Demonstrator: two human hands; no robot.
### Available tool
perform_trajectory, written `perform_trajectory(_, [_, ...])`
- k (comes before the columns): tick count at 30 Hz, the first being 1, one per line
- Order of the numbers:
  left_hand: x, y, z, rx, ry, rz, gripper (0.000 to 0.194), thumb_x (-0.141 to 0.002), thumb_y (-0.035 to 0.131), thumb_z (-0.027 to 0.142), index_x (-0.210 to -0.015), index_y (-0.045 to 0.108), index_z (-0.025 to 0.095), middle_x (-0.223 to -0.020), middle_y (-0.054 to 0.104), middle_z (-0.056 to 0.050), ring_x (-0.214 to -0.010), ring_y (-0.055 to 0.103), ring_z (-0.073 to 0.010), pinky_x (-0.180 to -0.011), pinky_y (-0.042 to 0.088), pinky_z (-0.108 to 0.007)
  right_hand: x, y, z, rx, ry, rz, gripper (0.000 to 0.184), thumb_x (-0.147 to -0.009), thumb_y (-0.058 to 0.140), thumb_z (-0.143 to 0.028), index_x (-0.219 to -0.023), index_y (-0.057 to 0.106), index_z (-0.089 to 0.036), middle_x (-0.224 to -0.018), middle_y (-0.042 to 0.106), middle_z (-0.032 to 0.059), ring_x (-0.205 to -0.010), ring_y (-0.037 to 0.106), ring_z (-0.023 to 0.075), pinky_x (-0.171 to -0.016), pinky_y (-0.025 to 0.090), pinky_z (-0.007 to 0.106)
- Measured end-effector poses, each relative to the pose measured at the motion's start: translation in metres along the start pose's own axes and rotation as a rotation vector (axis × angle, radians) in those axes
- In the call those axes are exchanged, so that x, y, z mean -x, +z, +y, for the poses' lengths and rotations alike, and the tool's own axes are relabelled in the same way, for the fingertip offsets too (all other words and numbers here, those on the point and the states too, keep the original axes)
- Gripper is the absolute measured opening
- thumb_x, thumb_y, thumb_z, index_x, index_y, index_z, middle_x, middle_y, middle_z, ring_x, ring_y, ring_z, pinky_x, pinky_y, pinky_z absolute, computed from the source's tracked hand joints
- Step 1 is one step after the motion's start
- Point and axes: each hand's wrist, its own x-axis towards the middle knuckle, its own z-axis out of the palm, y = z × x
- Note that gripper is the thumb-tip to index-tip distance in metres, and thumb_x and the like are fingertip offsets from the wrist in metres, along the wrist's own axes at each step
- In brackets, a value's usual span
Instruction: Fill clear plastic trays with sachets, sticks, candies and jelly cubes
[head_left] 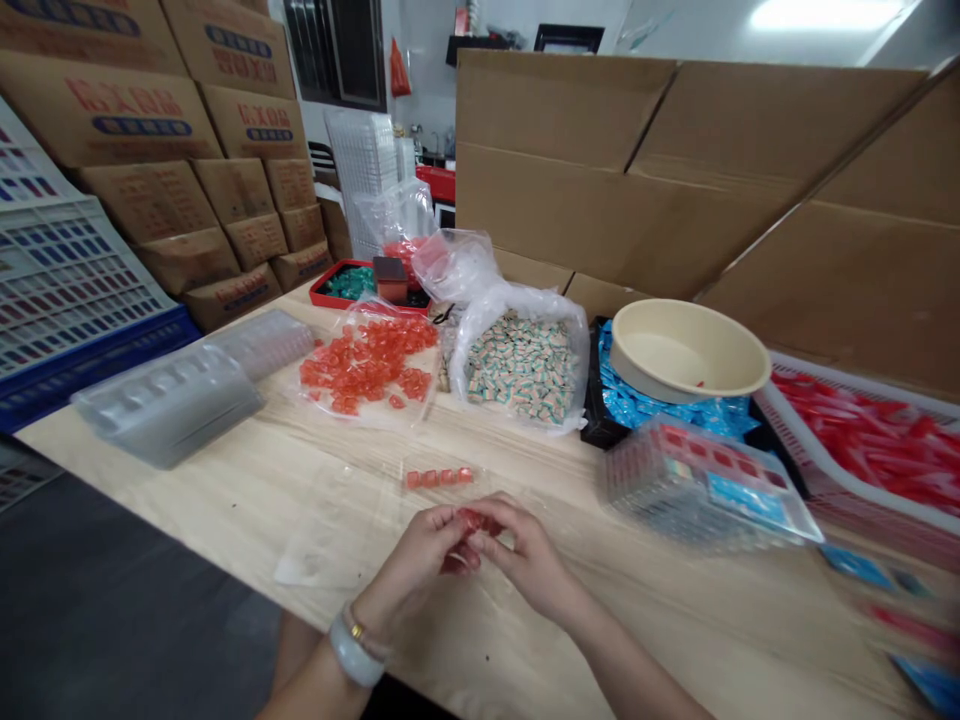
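Note:
My left hand (431, 548) and my right hand (521, 552) meet over the near middle of the table, fingers pinched together. Between the fingertips is a small red translucent piece (470, 518), mostly covered and slightly blurred. Just beyond the hands, a clear plastic tray (337, 535) lies flat, with a row of several orange-red pieces (439, 478) in its far compartment. Farther back, a heap of similar orange-red pieces (367, 355) rests on an opened clear bag. A white plastic bag (521, 365) of small wrapped pieces stands beside it.
Stacked clear trays (172, 395) lie at the left. A filled tray stack (705, 490) stands at the right, near a cream basin (686, 345) on blue packets. A white basket (900, 430) holds red packets. Cardboard boxes (142, 110) rise at the left; cardboard sheets (570, 170) stand behind.

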Motion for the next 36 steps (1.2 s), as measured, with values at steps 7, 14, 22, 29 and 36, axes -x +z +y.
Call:
perform_trajectory(7, [-0.013, -0.011, 0.003, -0.271, 0.043, -0.059, 0.034, -0.075, 0.046, 0.045, -0.073, 0.059, 0.014, -0.057, 0.052, 0.0, -0.045, 0.043, -0.0081, -0.047, 0.032, -0.022, -0.01, -0.01, 0.017, 0.204, -0.04, 0.087, 0.014, -0.079, 0.051, -0.028, -0.081, 0.06, -0.017, -0.073, 0.056, 0.003, -0.068, 0.054, 0.0137, -0.063, 0.043, 0.026])
perform_trajectory(14, [-0.052, -0.031, 0.025, -1.331, 0.575, 0.24, 0.019, -0.079, 0.046, 0.022, -0.093, 0.06, 0.022, -0.096, 0.058, -0.005, -0.093, 0.046, -0.0197, -0.081, 0.033, -0.034, -0.072, -0.029, 0.049, 0.916, -0.085, -0.279, 0.017, -0.079, 0.047, -0.014, -0.073, 0.062, -0.016, -0.076, 0.057, 0.007, -0.075, 0.052, 0.0172, -0.067, 0.04, 0.027])
perform_trajectory(22, [-0.069, -0.034, 0.012, -1.421, 0.559, 0.169, 0.014, -0.078, 0.048, 0.018, -0.087, 0.059, 0.019, -0.09, 0.057, -0.005, -0.088, 0.047, -0.018, -0.078, 0.037, -0.03, -0.086, -0.019, 0.057, 0.988, -0.052, -0.403, 0.01, -0.073, 0.052, -0.013, -0.077, 0.06, -0.015, -0.081, 0.058, 0.0077, -0.077, 0.053, 0.0186, -0.067, 0.04, 0.027])
perform_trajectory(29, [-0.095, -0.097, 0.071, -1.329, 0.611, 0.47, 0.022, -0.082, 0.04, 0.022, -0.093, 0.058, 0.016, -0.089, 0.058, -0.007, -0.086, 0.051, -0.0176, -0.078, 0.039, -0.029, -0.112, -0.037, 0.052, 0.698, -0.024, -0.12, 0.03, -0.074, 0.055, -0.024, -0.102, 0.053, -0.013, -0.082, 0.057, 0.0065, -0.073, 0.053, 0.0159, -0.065, 0.041, 0.026])
perform_trajectory(36, [-0.147, -0.113, 0.101, -1.429, 0.403, 0.66, 0.015, -0.073, 0.05, 0.016, -0.081, 0.06, 0.01, -0.084, 0.059, -0.015, -0.086, 0.053, -0.0254, -0.073, 0.039, -0.033, -0.247, 0.011, 0.043, 0.791, -0.094, -0.126, 0.024, -0.082, 0.037, -0.01, -0.09, 0.06, -0.013, -0.094, 0.06, 0.0093, -0.088, 0.053, 0.0156, -0.076, 0.037, 0.024])
